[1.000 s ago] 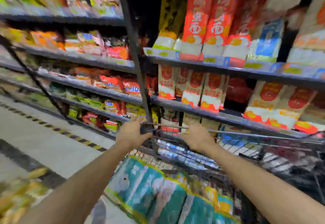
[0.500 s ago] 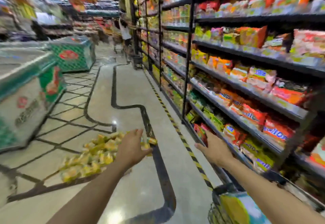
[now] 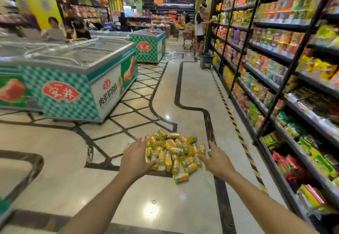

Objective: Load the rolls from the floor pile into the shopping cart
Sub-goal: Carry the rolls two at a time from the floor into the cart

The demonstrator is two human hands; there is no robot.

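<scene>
Both hands empty, fingers spread: left hand at 9 o'clock and right hand at 3 o'clock of the rolls piled on the floor. Step judged: reach for pickup (cart unseen). Next: close inward, gather several.

The pile of yellow-and-teal wrapped rolls lies on the polished stone floor at lower centre, between the left hand and right hand. Green chequered chest freezers stand at left; black metal shelves fill the right.
</scene>
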